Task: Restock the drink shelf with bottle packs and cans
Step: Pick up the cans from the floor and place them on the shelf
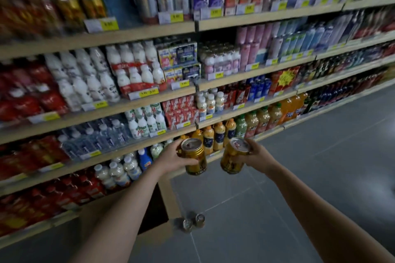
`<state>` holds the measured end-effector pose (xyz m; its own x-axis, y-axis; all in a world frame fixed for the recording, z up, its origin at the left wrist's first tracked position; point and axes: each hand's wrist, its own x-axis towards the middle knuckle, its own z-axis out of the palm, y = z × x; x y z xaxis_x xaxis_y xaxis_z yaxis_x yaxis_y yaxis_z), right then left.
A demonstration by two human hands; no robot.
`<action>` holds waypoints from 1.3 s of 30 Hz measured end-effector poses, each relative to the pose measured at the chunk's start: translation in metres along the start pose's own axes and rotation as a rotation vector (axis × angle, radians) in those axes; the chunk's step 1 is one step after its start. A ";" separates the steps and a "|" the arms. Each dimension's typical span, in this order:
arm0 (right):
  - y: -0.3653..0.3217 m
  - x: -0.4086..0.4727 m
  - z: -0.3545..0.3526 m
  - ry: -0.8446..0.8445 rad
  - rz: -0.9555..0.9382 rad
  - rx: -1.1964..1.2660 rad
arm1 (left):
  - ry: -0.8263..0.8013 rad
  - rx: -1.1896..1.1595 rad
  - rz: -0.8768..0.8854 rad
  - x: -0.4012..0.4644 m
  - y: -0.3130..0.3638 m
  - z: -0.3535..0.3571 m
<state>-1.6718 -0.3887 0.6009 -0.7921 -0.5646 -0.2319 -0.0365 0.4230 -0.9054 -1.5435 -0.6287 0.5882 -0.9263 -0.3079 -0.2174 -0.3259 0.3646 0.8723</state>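
Your left hand (171, 159) is wrapped around a gold can (194, 156); your right hand (257, 156) clasps a second gold can (234, 156). Both sit at lower centre of frame, near upright, tops tilted toward you.

Grey tiled floor (299, 188) beside yellow price tags (110, 24).

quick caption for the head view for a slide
Left hand and right hand each hold a gold can before stocked drink shelves; two more cans wait on the floor.
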 end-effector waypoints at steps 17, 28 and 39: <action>-0.245 0.137 -0.015 -0.058 -0.358 -0.059 | 0.341 0.069 0.213 0.078 0.137 -0.201; -0.359 0.250 0.009 -0.149 -0.560 -0.043 | 0.533 0.155 0.350 0.142 0.196 -0.323; -0.405 0.300 0.027 -0.209 -0.663 0.009 | 0.682 0.327 0.290 0.195 0.205 -0.390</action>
<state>-1.8779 -0.7488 0.8884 -0.4702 -0.8269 0.3083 -0.4663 -0.0638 -0.8823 -1.7166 -0.9568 0.8953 -0.6976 -0.5915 0.4043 -0.2272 0.7178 0.6581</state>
